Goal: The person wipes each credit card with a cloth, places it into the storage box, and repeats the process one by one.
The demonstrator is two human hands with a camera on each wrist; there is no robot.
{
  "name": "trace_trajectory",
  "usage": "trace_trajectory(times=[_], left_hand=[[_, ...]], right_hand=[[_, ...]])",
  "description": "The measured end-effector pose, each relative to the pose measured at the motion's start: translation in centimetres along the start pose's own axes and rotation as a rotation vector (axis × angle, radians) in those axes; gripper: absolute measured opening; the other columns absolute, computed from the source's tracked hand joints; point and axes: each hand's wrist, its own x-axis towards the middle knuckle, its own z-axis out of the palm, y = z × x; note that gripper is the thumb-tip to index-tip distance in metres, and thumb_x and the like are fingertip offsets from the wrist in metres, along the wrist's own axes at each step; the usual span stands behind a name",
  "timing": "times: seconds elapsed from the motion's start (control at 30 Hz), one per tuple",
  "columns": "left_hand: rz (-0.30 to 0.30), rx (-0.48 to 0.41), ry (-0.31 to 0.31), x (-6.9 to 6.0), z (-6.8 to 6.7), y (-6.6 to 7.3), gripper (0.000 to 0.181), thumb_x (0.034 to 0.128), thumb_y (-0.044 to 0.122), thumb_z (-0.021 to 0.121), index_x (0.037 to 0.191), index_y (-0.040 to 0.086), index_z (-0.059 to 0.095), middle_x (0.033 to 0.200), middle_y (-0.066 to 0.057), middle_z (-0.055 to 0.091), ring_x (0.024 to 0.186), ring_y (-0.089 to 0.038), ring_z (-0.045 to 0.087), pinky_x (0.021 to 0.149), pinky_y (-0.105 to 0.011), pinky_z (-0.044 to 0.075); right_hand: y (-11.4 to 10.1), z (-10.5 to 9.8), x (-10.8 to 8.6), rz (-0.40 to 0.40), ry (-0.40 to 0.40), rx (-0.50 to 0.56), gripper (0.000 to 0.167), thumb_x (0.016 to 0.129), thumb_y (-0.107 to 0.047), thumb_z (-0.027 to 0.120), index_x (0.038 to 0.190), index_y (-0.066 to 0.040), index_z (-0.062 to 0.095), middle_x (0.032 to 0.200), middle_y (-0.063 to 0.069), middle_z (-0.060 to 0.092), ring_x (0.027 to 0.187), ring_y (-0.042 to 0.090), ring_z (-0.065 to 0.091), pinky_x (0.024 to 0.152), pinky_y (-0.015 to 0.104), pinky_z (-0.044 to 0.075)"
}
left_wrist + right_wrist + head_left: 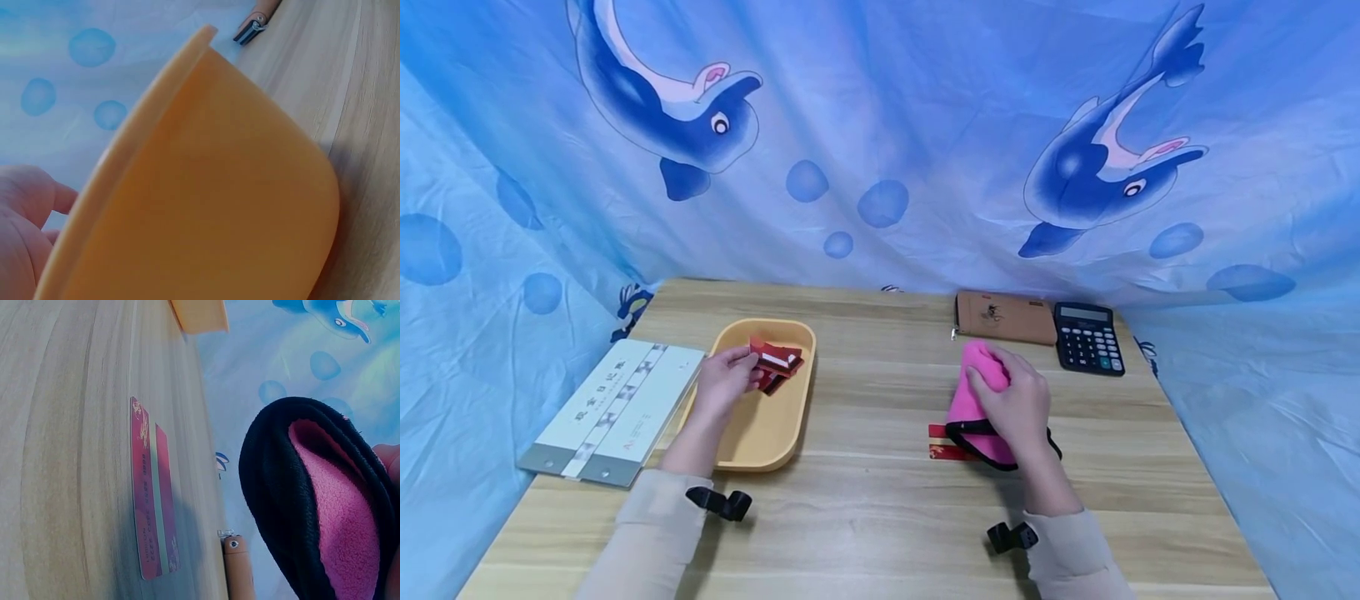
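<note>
Over the yellow tray [760, 432], my left hand [724, 379] pinches the left edge of some red cards [778, 358] with white and dark stripes. How many cards there are, I cannot tell. The left wrist view shows the tray's outer wall [212, 187], with part of the hand [25, 219] behind its rim. My right hand [1018, 404] grips a folded pink cloth [973, 392] with black edging. Below the cloth a red bank card [147, 487] with a pale stripe lies flat on the table, partly covered in the head view.
A grey and white ledger [617, 408] lies on the left, beside the tray. At the back right are a brown zipped wallet [1006, 318] and a black calculator [1088, 337], side by side on the wooden table [865, 517]. A blue dolphin curtain [880, 108] surrounds the table.
</note>
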Motion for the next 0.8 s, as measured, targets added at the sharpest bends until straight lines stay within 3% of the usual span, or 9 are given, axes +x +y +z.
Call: trace_trajectory(times=[0.2, 0.33, 0.43, 0.57, 0.67, 0.8], left_hand=[[0.018, 0.030, 0.003, 0.1, 0.1, 0.0, 0.048, 0.1024, 0.011, 0.058, 0.142, -0.014, 0.045, 0.129, -0.035, 0.059, 0.083, -0.014, 0.068, 0.081, -0.025, 0.061], [0.019, 0.071, 0.007, 0.0, 0.1, 0.1, 0.055, 0.1033, 0.018, 0.058, 0.147, -0.011, 0.041, 0.135, -0.033, 0.056, 0.104, -0.029, 0.068, 0.091, -0.032, 0.058], [0.013, 0.135, -0.011, -0.1, -0.1, 0.3, 0.062, 0.1035, 0.026, 0.058, 0.153, -0.005, 0.035, 0.149, -0.031, 0.044, 0.133, -0.039, 0.051, 0.110, -0.043, 0.046], [0.021, 0.208, -0.042, -0.2, -0.2, 0.4, 0.069, 0.1034, 0.033, 0.058, 0.157, 0.000, 0.030, 0.158, -0.027, 0.033, 0.146, -0.042, 0.030, 0.120, -0.050, 0.031], [0.081, 0.228, -0.031, -0.5, 0.0, 0.6, 0.064, 0.1035, 0.032, 0.058, 0.153, -0.002, 0.036, 0.153, -0.026, 0.041, 0.142, -0.041, 0.038, 0.117, -0.050, 0.036], [0.206, 0.227, 0.034, -1.3, 1.0, 1.3, 0.051, 0.1026, 0.026, 0.060, 0.144, -0.002, 0.050, 0.142, -0.023, 0.056, 0.132, -0.036, 0.051, 0.112, -0.047, 0.043]], right_hand=[[-0.1, -0.1, 0.0, 0.007, -0.001, -0.003, 0.044, 0.082, -0.025, 0.085, 0.120, -0.007, 0.074, 0.112, 0.016, 0.074, 0.104, 0.035, 0.070, 0.085, 0.051, 0.056], [-0.1, -0.2, 0.0, 0.018, -0.005, -0.004, 0.044, 0.082, -0.026, 0.085, 0.120, -0.007, 0.074, 0.113, 0.016, 0.073, 0.105, 0.034, 0.069, 0.086, 0.051, 0.057], [-0.1, -0.2, 0.0, 0.023, -0.007, -0.003, 0.044, 0.082, -0.025, 0.085, 0.120, -0.006, 0.074, 0.114, 0.016, 0.073, 0.106, 0.035, 0.069, 0.087, 0.051, 0.056], [0.1, -0.2, 0.0, 0.014, -0.004, 0.003, 0.044, 0.082, -0.024, 0.085, 0.120, -0.006, 0.074, 0.113, 0.016, 0.074, 0.105, 0.035, 0.069, 0.087, 0.051, 0.057], [0.2, -0.3, 0.0, -0.005, 0.003, 0.011, 0.043, 0.082, -0.024, 0.085, 0.119, -0.006, 0.074, 0.111, 0.016, 0.074, 0.104, 0.034, 0.070, 0.085, 0.051, 0.057], [0.4, -0.4, 0.0, -0.022, 0.015, 0.015, 0.043, 0.081, -0.023, 0.086, 0.118, -0.006, 0.075, 0.110, 0.015, 0.074, 0.102, 0.033, 0.071, 0.082, 0.049, 0.057]])
